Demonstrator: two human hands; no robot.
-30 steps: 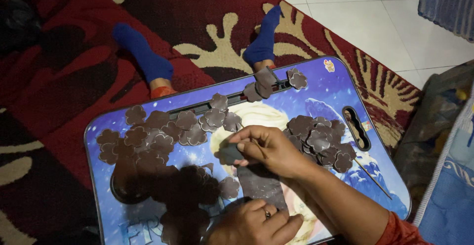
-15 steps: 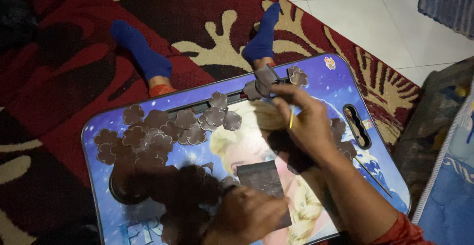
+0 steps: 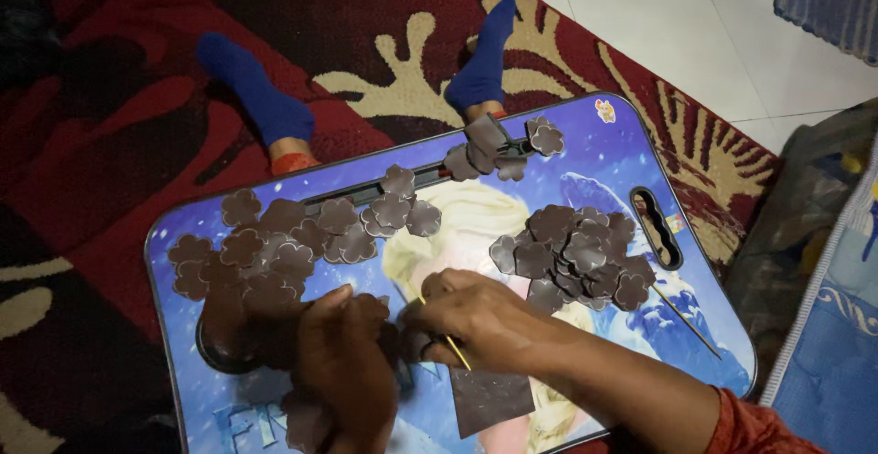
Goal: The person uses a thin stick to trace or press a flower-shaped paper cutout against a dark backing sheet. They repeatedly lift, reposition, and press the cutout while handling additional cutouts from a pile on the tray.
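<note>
Both hands meet over the lap surface (image 3: 229, 399): right hand (image 3: 485, 321) pinches a stick (image 3: 448, 344), left hand (image 3: 343, 363) grips a brown cutout (image 3: 370, 308); steady, close work suits.

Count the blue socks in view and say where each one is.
2. One blue sock lies on the red carpet beyond the lap desk's upper left edge; the other blue sock lies beyond its upper middle edge. None looks hidden.
</note>
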